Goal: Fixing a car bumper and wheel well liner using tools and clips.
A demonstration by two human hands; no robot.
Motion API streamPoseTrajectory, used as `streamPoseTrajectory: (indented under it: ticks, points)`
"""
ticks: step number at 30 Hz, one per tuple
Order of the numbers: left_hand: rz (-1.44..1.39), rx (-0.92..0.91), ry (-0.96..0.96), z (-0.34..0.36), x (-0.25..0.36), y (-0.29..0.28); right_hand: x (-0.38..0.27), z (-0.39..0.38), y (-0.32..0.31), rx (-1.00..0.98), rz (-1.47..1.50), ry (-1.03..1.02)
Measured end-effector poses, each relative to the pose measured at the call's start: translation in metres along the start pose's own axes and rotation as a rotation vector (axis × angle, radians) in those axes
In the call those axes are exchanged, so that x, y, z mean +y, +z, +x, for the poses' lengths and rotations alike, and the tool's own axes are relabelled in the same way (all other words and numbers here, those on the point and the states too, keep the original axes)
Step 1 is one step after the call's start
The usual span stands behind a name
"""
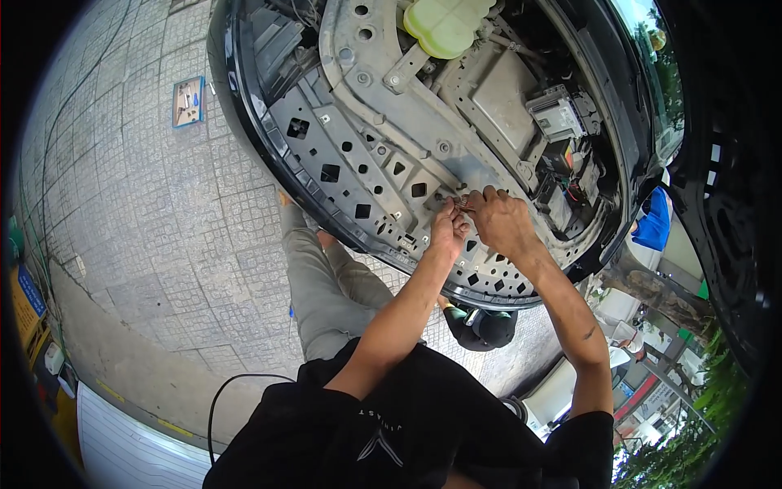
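Note:
Both my arms reach over the front edge of a car's open engine bay. My left hand [450,232] has its fingers closed in a pinch, and my right hand [503,224] is bent over beside it, fingers also closed. Between the fingertips shows a small reddish wire-like piece [462,202]; its exact kind is too small to tell. The hands are just above a grey metal panel [383,173] with many square and diamond holes. My fingers partly hide the piece.
A pale green plastic reservoir [444,26] sits at the far side of the bay. To the right are a silver control module [556,114] and the raised hood [725,244]. A capped person [493,328] is low by the bumper. A blue-edged tool tray [188,103] lies on the paving.

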State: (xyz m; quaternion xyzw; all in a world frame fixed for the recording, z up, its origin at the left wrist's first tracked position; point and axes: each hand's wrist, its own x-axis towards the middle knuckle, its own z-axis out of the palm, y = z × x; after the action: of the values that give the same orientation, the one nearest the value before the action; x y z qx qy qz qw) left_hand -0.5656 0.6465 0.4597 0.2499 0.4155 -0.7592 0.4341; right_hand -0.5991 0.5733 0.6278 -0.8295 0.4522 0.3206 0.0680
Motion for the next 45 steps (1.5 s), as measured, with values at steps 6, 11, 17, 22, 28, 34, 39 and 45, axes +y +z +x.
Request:
streamPoseTrajectory:
  ticks: [6, 11, 17, 22, 28, 34, 39, 45]
  points:
    - [0.075, -0.021, -0.011, -0.001, 0.012, 0.002, 0.025, 0.019, -0.008, -0.365, 0.702, 0.524]
    - [0.105, 0.046, -0.013, 0.001, 0.013, 0.0, -0.001, -0.007, -0.006, -0.035, 0.081, -0.034]
    - [0.106, 0.027, -0.089, 0.008, 0.019, 0.001, 0.016, 0.01, 0.015, -0.202, 0.297, 0.232]
    - [0.121, 0.049, -0.072, 0.013, 0.011, -0.005, 0.024, 0.021, 0.004, -0.771, 0.799, 0.576]
    - [0.131, 0.137, -0.023, 0.011, 0.009, 0.001, -0.007, -0.014, 0.008, -0.025, -0.261, -0.101]
    - [0.065, 0.05, -0.029, 0.014, 0.012, -0.009, 0.043, 0.012, 0.025, -0.475, 1.242, 0.573]
    - [0.108, 0.077, -0.023, 0.019, 0.013, -0.012, 0.003, -0.006, -0.009, -0.106, 0.4, 0.226]
    - [0.065, 0.023, -0.021, 0.015, 0.014, -0.011, 0.002, -0.009, 0.013, 0.105, 0.233, -0.047]
